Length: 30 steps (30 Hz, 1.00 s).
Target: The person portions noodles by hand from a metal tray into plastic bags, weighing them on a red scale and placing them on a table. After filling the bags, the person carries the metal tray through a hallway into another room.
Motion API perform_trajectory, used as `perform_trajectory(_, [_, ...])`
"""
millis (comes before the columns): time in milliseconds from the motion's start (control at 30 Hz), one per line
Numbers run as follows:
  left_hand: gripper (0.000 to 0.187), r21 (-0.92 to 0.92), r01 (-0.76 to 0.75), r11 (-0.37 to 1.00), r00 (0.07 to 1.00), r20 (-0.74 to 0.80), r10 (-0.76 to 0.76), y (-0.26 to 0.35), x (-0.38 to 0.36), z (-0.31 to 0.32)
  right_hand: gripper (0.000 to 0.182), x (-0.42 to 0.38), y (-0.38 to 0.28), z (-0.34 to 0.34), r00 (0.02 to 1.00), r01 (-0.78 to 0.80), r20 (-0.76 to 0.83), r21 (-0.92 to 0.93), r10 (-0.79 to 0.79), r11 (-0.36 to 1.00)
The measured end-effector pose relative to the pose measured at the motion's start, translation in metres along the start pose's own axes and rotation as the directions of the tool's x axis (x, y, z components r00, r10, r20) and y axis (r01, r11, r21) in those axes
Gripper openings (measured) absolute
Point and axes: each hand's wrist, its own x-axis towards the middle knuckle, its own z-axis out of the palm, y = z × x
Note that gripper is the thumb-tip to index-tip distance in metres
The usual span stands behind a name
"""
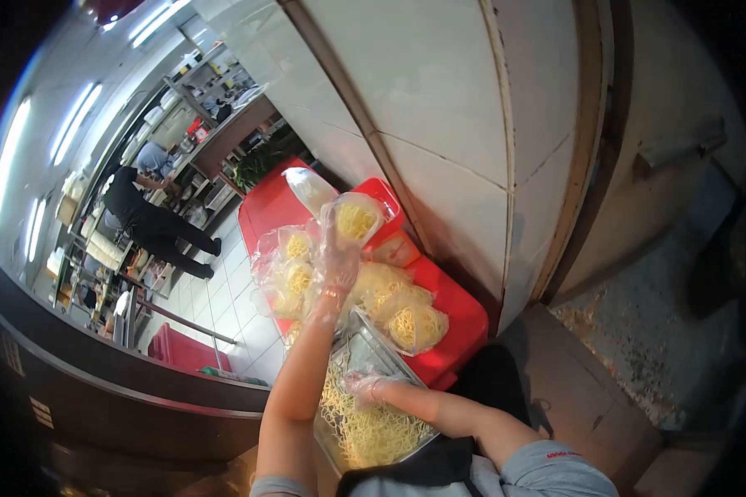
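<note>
My left hand (337, 263), in a clear plastic glove, reaches up over the red table. Its fingers are closed around the side of a clear bag of yellow noodles (358, 222). Lower down, my right hand (365, 386), also gloved, is in the loose noodles (373, 435) of a metal tray (408, 362). Its fingers are curled at the noodles, their tips partly hidden. More bagged noodles (417, 326) lie right of my left forearm. Another group of noodle bags (297, 280) sits to its left.
Red containers (381, 197) and a white plastic bag (309, 189) stand at the far part of the red table (257, 207). A tiled wall (439, 108) borders it on the right. Across the tiled floor, a person in dark clothes (133, 207) bends toward kitchen shelves.
</note>
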Motion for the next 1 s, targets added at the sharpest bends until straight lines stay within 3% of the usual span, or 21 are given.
perform_trajectory(67, [0.064, -0.044, 0.075, 0.996, 0.993, 0.099, -0.070, 0.009, -0.025, -0.012, 0.083, 0.009, 0.000, 0.010, 0.998, -0.042, -0.036, 0.124, 0.047, 0.991])
perform_trajectory(167, [0.058, 0.130, 0.013, 0.991, 0.988, 0.149, -0.032, 0.003, -0.061, -0.039, 0.085, -0.006, -0.010, -0.005, 0.999, -0.037, 0.036, -0.027, 0.038, 0.999])
perform_trajectory(233, [0.055, 0.136, 0.014, 0.991, 0.986, 0.164, -0.037, -0.004, -0.082, -0.052, 0.086, -0.008, -0.013, -0.006, 0.998, -0.043, 0.037, -0.073, 0.045, 0.996])
perform_trajectory(300, [0.053, -0.011, 0.097, 0.995, 0.981, 0.172, -0.094, 0.001, -0.098, -0.062, 0.086, -0.003, -0.011, 0.001, 0.999, -0.037, 0.008, -0.099, 0.038, 0.994])
perform_trajectory(367, [0.051, 0.151, 0.040, 0.988, 0.984, 0.164, -0.065, -0.004, -0.102, -0.068, 0.087, 0.014, -0.006, 0.014, 0.999, -0.029, -0.024, -0.113, 0.026, 0.993])
perform_trajectory(433, [0.048, 0.493, -0.253, 0.833, 0.964, 0.199, 0.175, -0.031, -0.098, -0.073, 0.090, 0.010, -0.005, 0.013, 0.999, -0.033, -0.046, -0.082, 0.029, 0.996])
perform_trajectory(533, [0.045, 0.346, -0.178, 0.921, 0.978, 0.163, 0.128, 0.002, -0.065, -0.060, 0.097, -0.004, -0.014, -0.008, 0.997, -0.063, 0.034, 0.015, 0.063, 0.998])
perform_trajectory(600, [0.047, 0.630, -0.320, 0.708, 0.947, 0.200, 0.251, 0.028, -0.031, -0.047, 0.103, -0.007, -0.017, -0.008, 0.997, -0.071, 0.009, 0.055, 0.070, 0.996])
perform_trajectory(633, [0.046, 0.501, -0.145, 0.853, 0.983, 0.167, 0.069, 0.026, -0.011, -0.037, 0.105, -0.009, -0.019, -0.009, 0.997, -0.076, -0.003, 0.074, 0.076, 0.994])
perform_trajectory(667, [0.048, 0.423, -0.020, 0.906, 0.979, 0.193, -0.069, 0.028, 0.007, -0.030, 0.107, -0.018, -0.024, -0.011, 0.996, -0.084, -0.002, 0.061, 0.084, 0.995])
perform_trajectory(733, [0.054, 0.358, 0.189, 0.915, 0.921, 0.259, -0.291, 0.040, 0.039, -0.023, 0.110, -0.042, -0.033, -0.016, 0.995, -0.100, 0.003, 0.026, 0.100, 0.995])
perform_trajectory(800, [0.059, 0.247, 0.217, 0.944, 0.915, 0.286, -0.285, 0.032, 0.074, -0.027, 0.112, -0.041, -0.023, 0.001, 1.000, -0.030, 0.003, -0.132, 0.030, 0.991])
perform_trajectory(833, [0.058, 0.323, 0.120, 0.939, 0.939, 0.269, -0.213, 0.043, 0.079, -0.038, 0.114, -0.041, -0.020, 0.011, 1.000, 0.018, 0.017, -0.211, -0.014, 0.977])
perform_trajectory(867, [0.058, 0.402, 0.028, 0.915, 0.958, 0.251, -0.139, 0.055, 0.083, -0.050, 0.089, -0.071, -0.035, 0.003, 0.987, 0.022, -0.145, -0.288, -0.067, 0.957])
perform_trajectory(933, [0.056, 0.428, -0.220, 0.876, 0.955, 0.279, 0.104, 0.057, 0.092, -0.080, 0.047, -0.055, -0.028, 0.009, 0.962, -0.093, -0.245, 0.122, 0.120, 0.988])
perform_trajectory(967, [0.056, 0.128, -0.113, 0.985, 0.972, 0.221, 0.083, 0.054, 0.083, -0.099, 0.032, -0.044, -0.013, 0.023, 0.934, -0.009, -0.357, 0.011, 0.012, 1.000])
perform_trajectory(1000, [0.055, -0.199, -0.029, 0.980, 0.985, 0.161, 0.062, 0.053, 0.074, -0.118, 0.019, -0.037, 0.001, 0.034, 0.885, 0.069, -0.454, -0.101, -0.108, 0.993])
